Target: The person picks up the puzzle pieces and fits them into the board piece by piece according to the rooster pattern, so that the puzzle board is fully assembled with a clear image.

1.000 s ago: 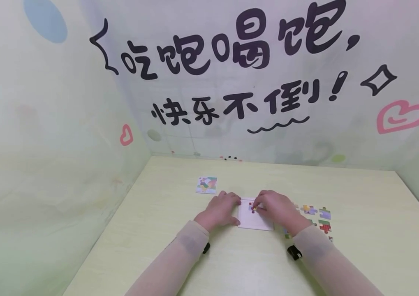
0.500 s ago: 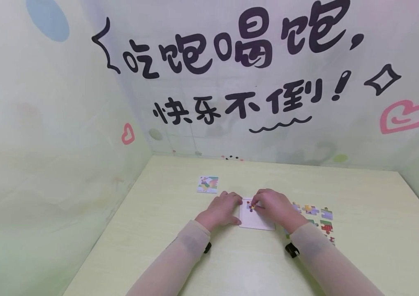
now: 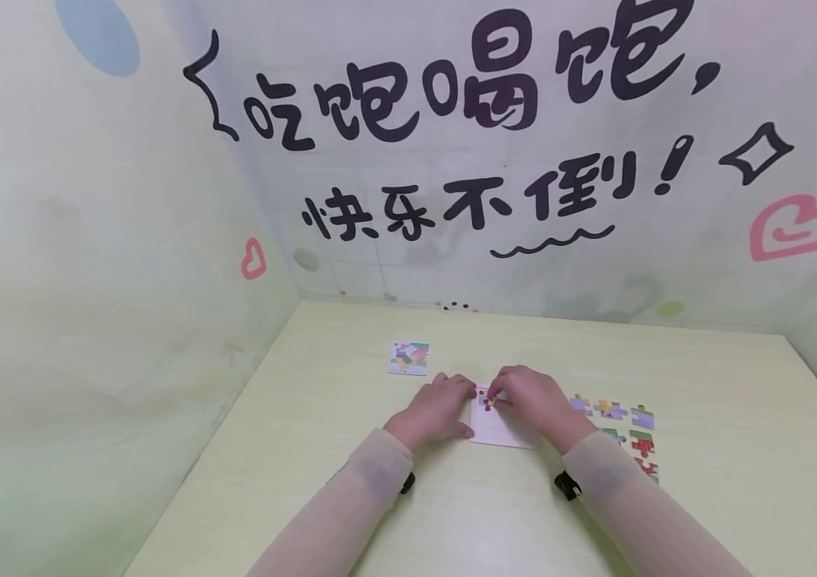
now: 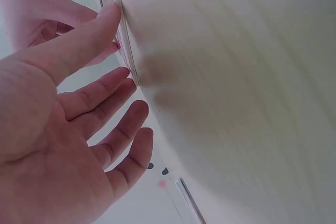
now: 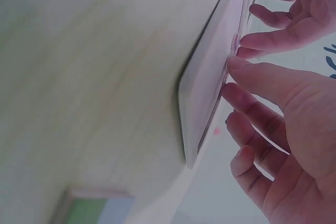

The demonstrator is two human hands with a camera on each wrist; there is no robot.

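Observation:
A white square puzzle tray (image 3: pixel 502 435) with a raised rim lies on the table. My left hand (image 3: pixel 439 409) touches its left side, with the thumb near the front corner and the fingertips at the back corner. In the left wrist view the outer fingers of that hand (image 4: pixel 79 103) are spread loosely. My right hand (image 3: pixel 536 405) pinches a small colourful jigsaw piece (image 3: pixel 490 403) with thumb and index finger, low over the tray's back left corner. In the right wrist view, the right fingertips sit right at the surface of the tray (image 5: pixel 210 82) and largely hide the piece.
Several loose jigsaw pieces (image 3: pixel 642 417) lie right of the tray, some hidden behind the right forearm. A square picture card (image 3: pixel 409 358) with a cartoon animal lies at the back left. Printed fabric walls (image 3: pixel 451 264) border the pale table (image 3: pixel 444 513).
My right hand has slid slightly left with the jigsaw piece, closer to the tray's back left corner. The left hand stays at the tray's side. The head view has shifted slightly.

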